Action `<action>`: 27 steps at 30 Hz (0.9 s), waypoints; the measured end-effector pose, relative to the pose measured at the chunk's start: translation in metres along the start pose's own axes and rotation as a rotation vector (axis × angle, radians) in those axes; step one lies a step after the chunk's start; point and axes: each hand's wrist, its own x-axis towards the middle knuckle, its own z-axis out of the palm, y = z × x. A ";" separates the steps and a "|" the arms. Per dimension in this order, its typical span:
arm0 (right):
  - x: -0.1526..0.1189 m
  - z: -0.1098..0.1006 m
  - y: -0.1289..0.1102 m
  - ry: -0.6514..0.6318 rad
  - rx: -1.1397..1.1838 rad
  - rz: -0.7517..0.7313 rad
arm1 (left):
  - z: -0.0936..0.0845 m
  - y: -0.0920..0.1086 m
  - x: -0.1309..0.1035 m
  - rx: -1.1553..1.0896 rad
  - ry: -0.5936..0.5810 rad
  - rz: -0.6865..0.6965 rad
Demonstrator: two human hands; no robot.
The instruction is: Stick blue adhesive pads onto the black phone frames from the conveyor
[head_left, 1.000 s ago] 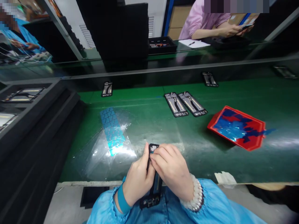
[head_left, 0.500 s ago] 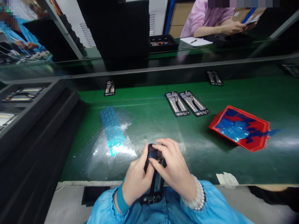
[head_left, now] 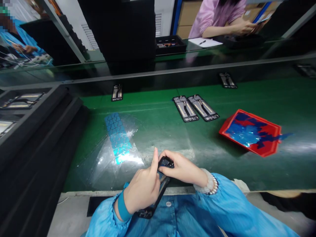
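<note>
You turned the phone frame [head_left: 164, 183] aslant.
Your right hand [head_left: 182, 167] had shifted to pinch its top end; your left hand [head_left: 143, 189] gripped its side, apparently regripping mid-work.

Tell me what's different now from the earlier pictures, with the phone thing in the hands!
The phone frame has tilted: its near end swung toward the person's left. The right hand moved forward, away from the body, and now grips the far end. The left hand still holds it too. The red bin and blue sticker sheet stayed put.
</note>
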 end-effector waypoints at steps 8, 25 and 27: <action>-0.001 0.014 -0.001 0.069 -0.037 0.054 | 0.000 -0.002 0.002 0.012 -0.040 -0.008; 0.003 0.014 0.011 -0.010 0.100 0.055 | -0.001 -0.007 0.006 -0.028 -0.109 -0.050; 0.003 0.016 0.009 0.001 0.080 0.080 | -0.002 -0.006 0.006 -0.009 -0.111 -0.046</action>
